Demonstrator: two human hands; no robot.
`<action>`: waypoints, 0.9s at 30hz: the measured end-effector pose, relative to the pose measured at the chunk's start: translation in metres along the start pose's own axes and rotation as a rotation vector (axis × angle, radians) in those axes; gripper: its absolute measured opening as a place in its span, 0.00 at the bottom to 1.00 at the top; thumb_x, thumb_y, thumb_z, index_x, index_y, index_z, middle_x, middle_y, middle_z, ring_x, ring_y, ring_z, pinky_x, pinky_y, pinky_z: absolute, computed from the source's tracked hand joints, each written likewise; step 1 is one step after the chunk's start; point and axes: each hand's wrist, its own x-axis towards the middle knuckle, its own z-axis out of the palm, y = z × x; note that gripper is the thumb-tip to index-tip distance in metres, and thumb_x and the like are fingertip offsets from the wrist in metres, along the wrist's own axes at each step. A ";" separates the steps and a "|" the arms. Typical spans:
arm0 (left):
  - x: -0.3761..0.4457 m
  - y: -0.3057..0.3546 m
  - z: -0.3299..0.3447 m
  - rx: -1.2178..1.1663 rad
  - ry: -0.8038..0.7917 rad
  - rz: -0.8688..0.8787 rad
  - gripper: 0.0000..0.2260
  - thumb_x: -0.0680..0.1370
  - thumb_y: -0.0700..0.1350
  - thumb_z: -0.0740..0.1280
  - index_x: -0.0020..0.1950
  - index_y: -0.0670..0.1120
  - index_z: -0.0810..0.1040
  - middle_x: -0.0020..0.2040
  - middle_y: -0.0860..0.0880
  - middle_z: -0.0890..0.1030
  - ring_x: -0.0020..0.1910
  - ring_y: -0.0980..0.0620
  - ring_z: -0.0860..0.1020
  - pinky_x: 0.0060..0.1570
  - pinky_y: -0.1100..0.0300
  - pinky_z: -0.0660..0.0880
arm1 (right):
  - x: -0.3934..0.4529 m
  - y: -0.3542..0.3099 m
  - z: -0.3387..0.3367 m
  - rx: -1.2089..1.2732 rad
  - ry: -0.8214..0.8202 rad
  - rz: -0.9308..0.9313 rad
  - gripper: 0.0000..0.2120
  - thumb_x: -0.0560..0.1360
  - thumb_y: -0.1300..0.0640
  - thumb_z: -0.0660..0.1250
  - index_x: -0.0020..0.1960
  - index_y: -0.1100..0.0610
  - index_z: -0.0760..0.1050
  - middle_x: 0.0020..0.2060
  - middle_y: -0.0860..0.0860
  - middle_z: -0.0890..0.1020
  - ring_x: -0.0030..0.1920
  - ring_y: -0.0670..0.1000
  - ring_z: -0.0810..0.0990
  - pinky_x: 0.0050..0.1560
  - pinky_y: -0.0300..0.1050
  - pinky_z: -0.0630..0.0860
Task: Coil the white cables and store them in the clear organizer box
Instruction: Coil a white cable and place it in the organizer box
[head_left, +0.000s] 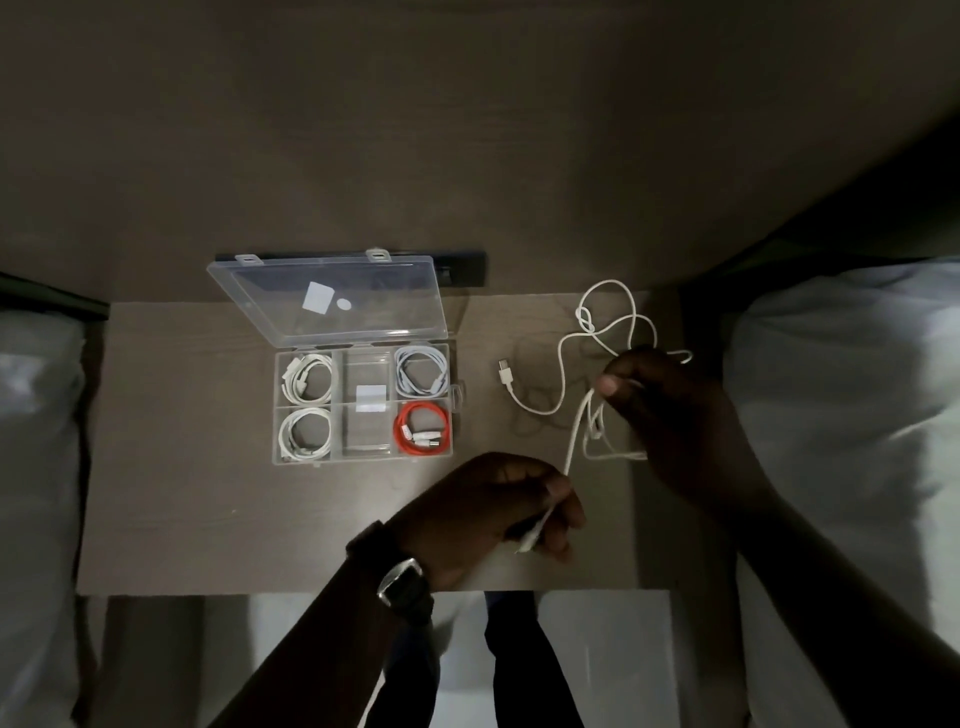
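Note:
A loose white cable (561, 364) lies tangled on the right side of the small table, its USB plug (504, 368) resting flat. My left hand (498, 512) pinches one end of this cable near the table's front. My right hand (670, 410) grips the cable's loops higher up, to the right. The clear organizer box (457, 400) stands open at the left with its lid (332, 296) tilted back. Two coiled white cables (306, 379) fill its left compartments, a grey-white coil (421, 376) the top right, a red coil (422, 430) the bottom right. The middle compartments hold only a white label.
The table (208, 493) is a narrow brown surface against a brown wall. White bedding (852, 415) lies to the right and more white bedding (36, 441) to the left. A dark strip (462, 267) sits behind the box lid. A watch is on my left wrist.

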 end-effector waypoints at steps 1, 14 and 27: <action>0.004 0.004 0.001 -0.053 -0.012 -0.009 0.12 0.80 0.44 0.61 0.41 0.43 0.81 0.30 0.49 0.77 0.30 0.51 0.76 0.34 0.61 0.74 | 0.000 0.002 0.003 0.001 0.074 0.011 0.07 0.79 0.50 0.65 0.44 0.50 0.76 0.35 0.47 0.79 0.35 0.43 0.78 0.37 0.32 0.71; 0.048 0.003 -0.009 0.124 0.365 0.335 0.11 0.82 0.36 0.56 0.53 0.32 0.75 0.46 0.38 0.80 0.47 0.44 0.79 0.47 0.57 0.77 | -0.009 -0.026 0.013 -0.440 -0.481 -0.235 0.11 0.79 0.51 0.59 0.59 0.46 0.75 0.44 0.45 0.84 0.38 0.40 0.78 0.37 0.34 0.72; 0.012 0.042 -0.037 -0.973 -0.013 0.454 0.09 0.80 0.43 0.55 0.51 0.43 0.74 0.34 0.53 0.76 0.30 0.58 0.74 0.32 0.67 0.70 | -0.020 0.008 0.052 -0.090 -0.592 0.139 0.05 0.80 0.54 0.63 0.50 0.53 0.77 0.36 0.46 0.80 0.37 0.46 0.80 0.45 0.52 0.79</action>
